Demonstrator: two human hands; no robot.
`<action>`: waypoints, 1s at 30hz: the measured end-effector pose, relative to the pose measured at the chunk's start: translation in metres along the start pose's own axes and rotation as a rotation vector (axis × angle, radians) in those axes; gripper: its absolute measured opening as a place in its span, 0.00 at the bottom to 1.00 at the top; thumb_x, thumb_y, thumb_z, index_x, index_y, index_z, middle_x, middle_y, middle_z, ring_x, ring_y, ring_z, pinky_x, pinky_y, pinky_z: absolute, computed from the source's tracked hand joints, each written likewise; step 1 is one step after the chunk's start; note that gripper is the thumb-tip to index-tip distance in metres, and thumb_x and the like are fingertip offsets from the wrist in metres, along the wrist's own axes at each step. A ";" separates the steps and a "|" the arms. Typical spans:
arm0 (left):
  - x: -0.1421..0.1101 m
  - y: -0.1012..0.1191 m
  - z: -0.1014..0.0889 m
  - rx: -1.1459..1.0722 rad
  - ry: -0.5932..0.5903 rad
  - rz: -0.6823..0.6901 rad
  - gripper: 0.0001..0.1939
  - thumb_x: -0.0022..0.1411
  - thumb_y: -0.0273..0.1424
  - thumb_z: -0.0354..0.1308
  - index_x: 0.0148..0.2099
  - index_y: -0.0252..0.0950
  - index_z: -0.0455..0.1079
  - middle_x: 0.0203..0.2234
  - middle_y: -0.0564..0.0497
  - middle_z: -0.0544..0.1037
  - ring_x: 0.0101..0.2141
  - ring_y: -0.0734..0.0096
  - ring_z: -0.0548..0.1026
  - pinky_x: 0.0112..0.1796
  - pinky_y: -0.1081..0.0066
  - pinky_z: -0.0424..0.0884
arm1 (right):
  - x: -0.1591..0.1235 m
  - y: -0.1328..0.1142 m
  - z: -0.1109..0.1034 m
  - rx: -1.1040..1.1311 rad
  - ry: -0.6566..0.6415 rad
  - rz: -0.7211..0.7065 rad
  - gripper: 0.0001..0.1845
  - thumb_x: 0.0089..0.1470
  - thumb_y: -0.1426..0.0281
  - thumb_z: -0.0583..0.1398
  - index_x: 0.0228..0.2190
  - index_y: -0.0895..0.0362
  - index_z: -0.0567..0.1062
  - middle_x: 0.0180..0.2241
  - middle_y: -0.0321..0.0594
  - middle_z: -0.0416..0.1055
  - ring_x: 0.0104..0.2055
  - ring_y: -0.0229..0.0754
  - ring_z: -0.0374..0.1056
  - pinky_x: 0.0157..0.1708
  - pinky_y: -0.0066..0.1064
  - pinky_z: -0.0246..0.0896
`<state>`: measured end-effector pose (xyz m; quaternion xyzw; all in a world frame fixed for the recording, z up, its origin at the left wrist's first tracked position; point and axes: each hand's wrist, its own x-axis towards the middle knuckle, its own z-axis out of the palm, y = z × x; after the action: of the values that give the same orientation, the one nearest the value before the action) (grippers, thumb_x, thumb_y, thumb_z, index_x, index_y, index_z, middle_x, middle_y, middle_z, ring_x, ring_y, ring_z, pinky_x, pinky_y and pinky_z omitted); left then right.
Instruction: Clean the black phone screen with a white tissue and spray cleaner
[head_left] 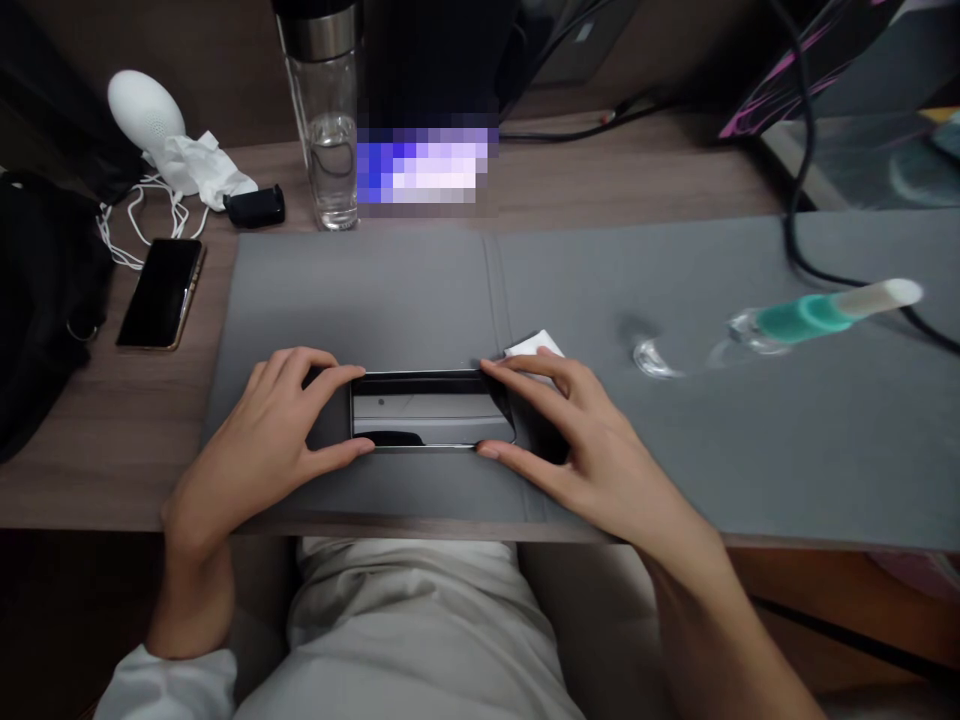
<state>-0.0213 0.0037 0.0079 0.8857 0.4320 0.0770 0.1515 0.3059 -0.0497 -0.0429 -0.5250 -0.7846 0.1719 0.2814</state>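
A smartphone (427, 408) with a dark, glossy screen lies lengthwise between my hands, at or just above the grey desk mat (360, 290). My left hand (281, 425) grips its left end, thumb on the near edge and a finger on the far edge. At the opposite end my right hand (581, 430) holds it the same way. The glass reflects a pale shape. Just beyond my right fingers a folded white wipe or cloth (535, 344) rests on the mat, partly hidden by that hand.
On the right stands a clear bottle with a teal section (802, 318) and white top. A black cable (806, 200) crosses there. At the back are a water bottle (332, 150) and a white rounded device (146, 110) with tissue. Another phone (161, 293) lies left, near a black bag (45, 300).
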 end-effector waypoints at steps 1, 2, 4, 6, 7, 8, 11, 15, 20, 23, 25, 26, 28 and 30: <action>0.000 0.000 0.000 -0.003 0.000 -0.004 0.30 0.72 0.50 0.62 0.68 0.44 0.66 0.59 0.43 0.71 0.59 0.49 0.69 0.59 0.49 0.68 | 0.000 0.000 0.000 0.002 0.001 -0.001 0.36 0.66 0.54 0.64 0.71 0.40 0.62 0.61 0.47 0.69 0.63 0.58 0.68 0.66 0.60 0.63; 0.000 0.000 0.000 -0.004 -0.002 -0.006 0.30 0.72 0.50 0.62 0.68 0.44 0.66 0.59 0.43 0.71 0.59 0.49 0.69 0.59 0.49 0.68 | 0.000 0.000 0.000 0.003 0.002 0.000 0.36 0.66 0.54 0.64 0.71 0.40 0.63 0.61 0.47 0.69 0.63 0.58 0.68 0.66 0.60 0.63; 0.000 0.001 -0.001 0.005 -0.006 -0.004 0.30 0.72 0.50 0.61 0.68 0.43 0.66 0.59 0.42 0.71 0.59 0.49 0.69 0.59 0.50 0.68 | 0.000 0.000 0.000 0.003 -0.001 0.000 0.36 0.66 0.54 0.64 0.71 0.40 0.63 0.61 0.47 0.69 0.63 0.59 0.67 0.66 0.60 0.63; 0.000 0.002 -0.001 0.017 -0.008 -0.001 0.29 0.72 0.50 0.61 0.68 0.43 0.65 0.59 0.42 0.70 0.59 0.50 0.69 0.58 0.51 0.68 | 0.000 0.000 0.000 -0.001 -0.006 0.003 0.36 0.66 0.54 0.64 0.71 0.41 0.63 0.61 0.47 0.69 0.63 0.59 0.67 0.66 0.60 0.63; 0.000 0.002 -0.001 0.019 -0.007 0.000 0.29 0.72 0.50 0.61 0.68 0.43 0.65 0.59 0.42 0.70 0.59 0.50 0.69 0.59 0.51 0.68 | 0.000 0.000 0.000 -0.002 -0.008 0.004 0.36 0.66 0.54 0.64 0.71 0.41 0.63 0.61 0.47 0.69 0.63 0.59 0.68 0.66 0.59 0.63; 0.000 0.002 -0.001 0.019 -0.007 -0.001 0.29 0.72 0.50 0.61 0.68 0.43 0.65 0.59 0.42 0.70 0.59 0.50 0.69 0.59 0.51 0.68 | 0.000 0.000 -0.001 -0.003 -0.008 0.005 0.36 0.66 0.54 0.64 0.71 0.41 0.63 0.61 0.47 0.69 0.63 0.59 0.68 0.66 0.59 0.63; 0.000 0.001 0.000 0.009 -0.007 -0.009 0.29 0.72 0.50 0.62 0.69 0.45 0.65 0.59 0.43 0.70 0.59 0.50 0.69 0.59 0.50 0.68 | 0.000 0.001 0.000 0.000 -0.001 0.000 0.36 0.66 0.54 0.64 0.71 0.40 0.63 0.61 0.47 0.69 0.63 0.58 0.68 0.66 0.58 0.63; 0.000 0.001 0.000 0.012 0.000 -0.006 0.30 0.72 0.49 0.62 0.69 0.44 0.65 0.59 0.42 0.71 0.59 0.49 0.69 0.59 0.50 0.68 | 0.000 0.001 0.000 -0.007 -0.004 -0.004 0.36 0.66 0.54 0.63 0.71 0.41 0.63 0.61 0.47 0.69 0.63 0.58 0.68 0.65 0.58 0.64; 0.000 0.001 0.000 0.045 0.000 0.029 0.30 0.73 0.49 0.60 0.70 0.41 0.64 0.59 0.40 0.70 0.60 0.48 0.69 0.59 0.50 0.67 | 0.000 0.002 0.001 -0.006 0.000 -0.019 0.36 0.67 0.55 0.64 0.71 0.41 0.62 0.61 0.48 0.68 0.63 0.58 0.67 0.65 0.59 0.64; 0.001 0.001 0.001 0.041 0.005 0.034 0.32 0.72 0.51 0.61 0.70 0.42 0.65 0.60 0.40 0.71 0.60 0.47 0.68 0.59 0.48 0.67 | 0.000 0.001 0.001 -0.002 -0.003 -0.014 0.36 0.66 0.55 0.64 0.71 0.41 0.62 0.61 0.48 0.68 0.63 0.58 0.67 0.65 0.59 0.63; 0.002 0.001 0.001 0.034 0.008 0.030 0.35 0.69 0.54 0.62 0.69 0.43 0.65 0.59 0.40 0.71 0.60 0.46 0.68 0.59 0.48 0.67 | 0.000 0.001 0.000 0.002 -0.005 -0.010 0.36 0.66 0.55 0.64 0.71 0.41 0.62 0.61 0.47 0.68 0.64 0.58 0.66 0.66 0.59 0.63; 0.003 0.001 0.001 0.035 0.009 0.028 0.36 0.68 0.56 0.63 0.69 0.43 0.66 0.59 0.40 0.71 0.60 0.45 0.68 0.59 0.48 0.67 | 0.000 0.000 0.000 0.004 -0.007 -0.008 0.36 0.66 0.55 0.64 0.71 0.41 0.62 0.61 0.47 0.68 0.64 0.58 0.66 0.66 0.59 0.63; 0.004 0.002 0.002 0.049 0.012 0.021 0.36 0.68 0.56 0.63 0.69 0.43 0.66 0.59 0.40 0.71 0.59 0.46 0.69 0.59 0.49 0.67 | 0.000 -0.001 0.000 0.005 -0.006 -0.005 0.36 0.66 0.55 0.64 0.71 0.41 0.62 0.62 0.47 0.68 0.64 0.59 0.66 0.66 0.59 0.63; 0.004 0.003 0.003 0.064 0.015 0.015 0.34 0.69 0.55 0.62 0.68 0.42 0.66 0.58 0.41 0.71 0.58 0.48 0.69 0.58 0.50 0.67 | 0.000 -0.001 0.000 0.002 -0.004 -0.001 0.35 0.66 0.55 0.64 0.71 0.41 0.62 0.62 0.47 0.68 0.64 0.59 0.66 0.66 0.59 0.63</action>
<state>-0.0162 0.0045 0.0063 0.8927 0.4289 0.0710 0.1190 0.3053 -0.0498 -0.0423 -0.5238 -0.7854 0.1734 0.2805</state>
